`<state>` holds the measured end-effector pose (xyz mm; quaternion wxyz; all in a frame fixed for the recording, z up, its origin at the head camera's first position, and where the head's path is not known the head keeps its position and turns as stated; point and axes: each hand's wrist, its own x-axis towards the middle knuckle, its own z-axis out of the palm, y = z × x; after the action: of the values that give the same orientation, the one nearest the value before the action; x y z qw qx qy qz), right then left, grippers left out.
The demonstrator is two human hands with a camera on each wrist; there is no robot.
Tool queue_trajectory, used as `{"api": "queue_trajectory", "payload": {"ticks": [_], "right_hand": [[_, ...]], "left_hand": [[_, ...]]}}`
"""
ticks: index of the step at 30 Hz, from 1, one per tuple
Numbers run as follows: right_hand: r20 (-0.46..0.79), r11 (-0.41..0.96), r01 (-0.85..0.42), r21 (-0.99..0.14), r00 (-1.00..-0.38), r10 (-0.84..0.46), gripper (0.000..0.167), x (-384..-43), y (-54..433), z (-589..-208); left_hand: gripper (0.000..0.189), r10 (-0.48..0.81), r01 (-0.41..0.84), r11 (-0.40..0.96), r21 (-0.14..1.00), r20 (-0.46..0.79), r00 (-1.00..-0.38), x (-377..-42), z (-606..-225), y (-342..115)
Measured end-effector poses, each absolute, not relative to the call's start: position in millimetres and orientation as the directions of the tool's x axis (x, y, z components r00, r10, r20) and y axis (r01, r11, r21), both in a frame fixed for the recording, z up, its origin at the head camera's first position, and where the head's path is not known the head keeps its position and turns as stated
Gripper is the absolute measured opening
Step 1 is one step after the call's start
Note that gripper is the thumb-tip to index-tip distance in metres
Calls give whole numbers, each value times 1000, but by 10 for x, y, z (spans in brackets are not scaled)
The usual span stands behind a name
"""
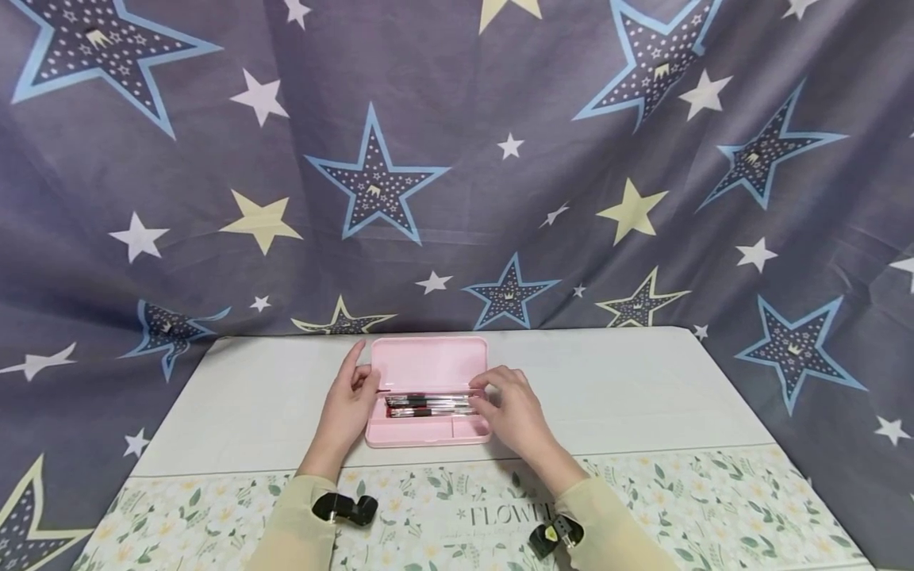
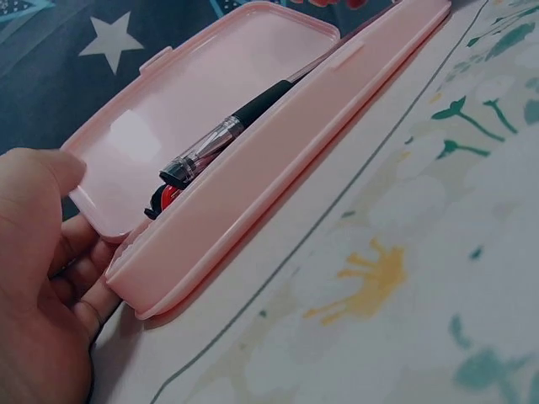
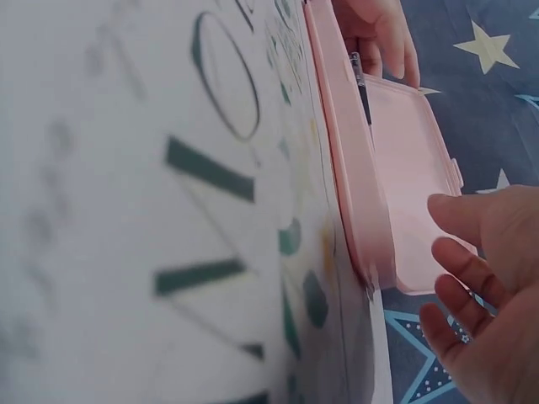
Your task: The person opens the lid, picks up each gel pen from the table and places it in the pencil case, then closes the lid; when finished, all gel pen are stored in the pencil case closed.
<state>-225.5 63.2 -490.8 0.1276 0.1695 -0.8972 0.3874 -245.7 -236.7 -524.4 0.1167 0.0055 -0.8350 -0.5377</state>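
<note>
A pink pencil case [image 1: 410, 432] lies on the table with its lid [image 1: 428, 363] folded back. Several pens [image 1: 428, 403] with clear barrels and dark grips lie lengthwise inside it, and a bit of red shows by a pen cap [image 2: 175, 178]. My left hand [image 1: 345, 408] holds the case's left end, its thumb at the lid's edge and its fingers bent against the side. Over the right end hovers my right hand [image 1: 516, 408], thumb and fingers spread around the pens' ends. In the right wrist view, nothing shows between those loosely bent fingers [image 3: 463, 265].
The white table [image 1: 607, 388] has a floral mat [image 1: 678, 500] with printed lettering along its near side. A dark curtain [image 1: 457, 198] with stars hangs behind the table and at both sides. Small black cameras sit on both wrists.
</note>
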Motion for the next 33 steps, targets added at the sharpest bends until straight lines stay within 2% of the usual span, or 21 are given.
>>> {"api": "queue_trajectory", "payload": {"ticks": [10, 18, 24, 33], "right_hand": [[459, 617, -439, -653, -878, -139, 48, -2247, 713, -4944], [381, 564, -401, -721, -911, -161, 79, -2261, 704, -4874], [367, 518, -412, -749, -910, -193, 77, -2208, 689, -4841], [375, 503, -421, -755, -906, -196, 54, -2121, 660, -4835]], "left_hand": [[60, -153, 184, 374, 909, 256, -955, -2375, -5201, -2365], [54, -151, 230, 359, 905, 299, -942, -2286, -5195, -2355], [48, -124, 270, 382, 884, 339, -933, -2166, -5191, -2324], [42, -148, 269, 428, 863, 360, -921, -1971, -5179, -2298]]}}
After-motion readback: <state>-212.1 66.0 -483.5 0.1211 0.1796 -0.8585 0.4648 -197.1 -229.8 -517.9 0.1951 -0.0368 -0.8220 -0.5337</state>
